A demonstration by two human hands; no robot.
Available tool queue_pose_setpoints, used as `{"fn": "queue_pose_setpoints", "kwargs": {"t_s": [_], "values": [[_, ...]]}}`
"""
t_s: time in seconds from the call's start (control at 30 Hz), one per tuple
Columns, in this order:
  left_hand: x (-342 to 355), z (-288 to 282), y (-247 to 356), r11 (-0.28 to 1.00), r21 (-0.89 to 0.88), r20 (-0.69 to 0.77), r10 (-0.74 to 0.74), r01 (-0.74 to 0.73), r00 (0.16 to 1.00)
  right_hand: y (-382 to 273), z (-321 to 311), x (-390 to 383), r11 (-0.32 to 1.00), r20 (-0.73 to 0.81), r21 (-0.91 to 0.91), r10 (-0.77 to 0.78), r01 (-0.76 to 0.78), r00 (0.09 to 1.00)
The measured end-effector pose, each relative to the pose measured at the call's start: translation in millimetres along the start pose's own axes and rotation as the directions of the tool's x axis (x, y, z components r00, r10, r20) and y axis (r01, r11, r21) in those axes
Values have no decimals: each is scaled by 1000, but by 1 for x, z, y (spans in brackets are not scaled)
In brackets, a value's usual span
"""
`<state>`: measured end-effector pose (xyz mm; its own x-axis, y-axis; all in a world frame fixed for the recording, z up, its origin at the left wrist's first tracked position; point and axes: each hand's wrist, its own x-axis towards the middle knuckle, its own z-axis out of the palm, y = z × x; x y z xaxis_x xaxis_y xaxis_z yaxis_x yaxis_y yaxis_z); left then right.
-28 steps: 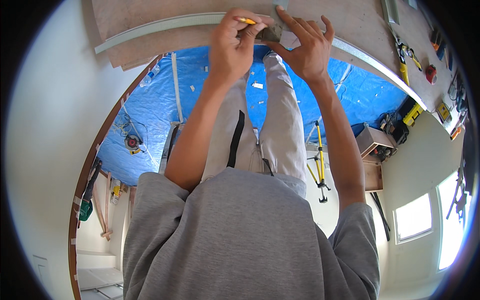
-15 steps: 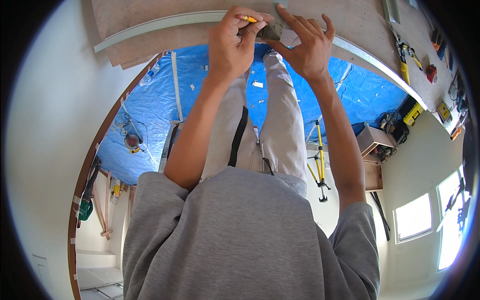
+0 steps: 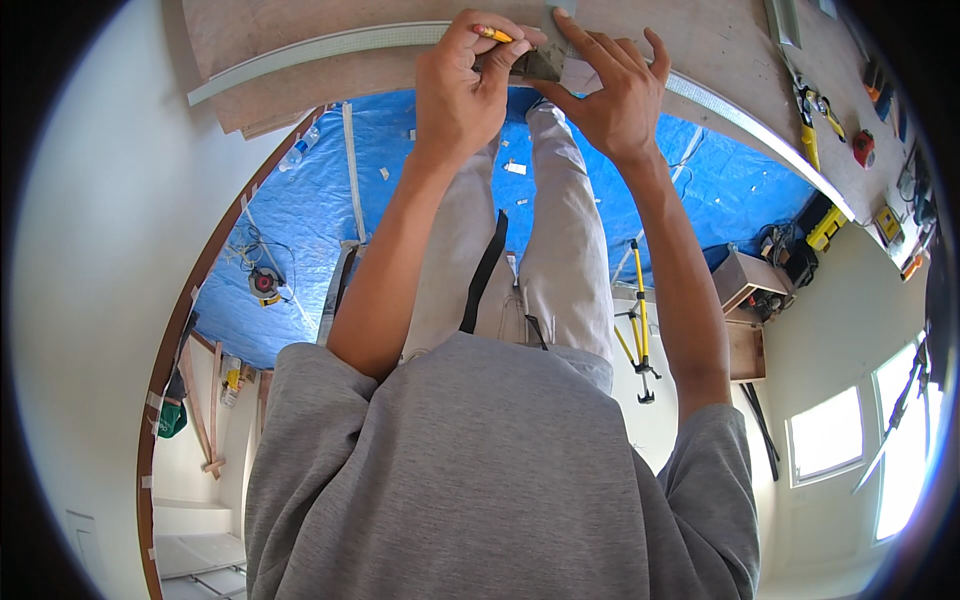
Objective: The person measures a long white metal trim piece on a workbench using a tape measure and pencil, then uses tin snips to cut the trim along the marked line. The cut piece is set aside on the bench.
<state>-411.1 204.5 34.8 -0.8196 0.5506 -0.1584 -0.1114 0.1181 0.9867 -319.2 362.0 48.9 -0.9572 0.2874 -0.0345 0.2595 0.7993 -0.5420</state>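
Observation:
A yellow pencil (image 3: 495, 35) is gripped in my left hand (image 3: 462, 95), its tip end hidden by the fingers. That hand rests over a long pale perforated strip (image 3: 330, 42), which lies along the near part of the wooden work surface (image 3: 255, 22). Beside the pencil fingers sits a small dark greyish piece (image 3: 545, 66) whose kind I cannot make out. My right hand (image 3: 618, 105) lies with fingers spread at the right of this piece; its index finger reaches up to a thin grey edge and its thumb points toward the piece's lower side.
Yellow-handled snips (image 3: 808, 130) and a red tape measure (image 3: 864, 148) lie on the surface at right. Below, a blue tarp (image 3: 390, 140) covers the floor, with a power tool (image 3: 265, 284) at left. A yellow tripod (image 3: 640, 300) and a wooden box (image 3: 745, 280) stand at right.
The left hand with the pencil has shifted very slightly. A black strap hanging at my waist has swung a little to the right. The right hand looks still.

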Motion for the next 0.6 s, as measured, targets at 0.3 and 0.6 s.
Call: {"fn": "queue_pose_setpoints", "kwargs": {"t_s": [0.3, 0.6], "values": [[11, 5, 9, 997, 56, -39, -46, 49, 998, 0, 0, 0, 1000, -6, 3, -1, 1, 1000], [14, 5, -3, 999, -47, -42, 9, -11, 999, -1, 0, 0, 1000, -14, 0, -8, 8, 1000]]}}
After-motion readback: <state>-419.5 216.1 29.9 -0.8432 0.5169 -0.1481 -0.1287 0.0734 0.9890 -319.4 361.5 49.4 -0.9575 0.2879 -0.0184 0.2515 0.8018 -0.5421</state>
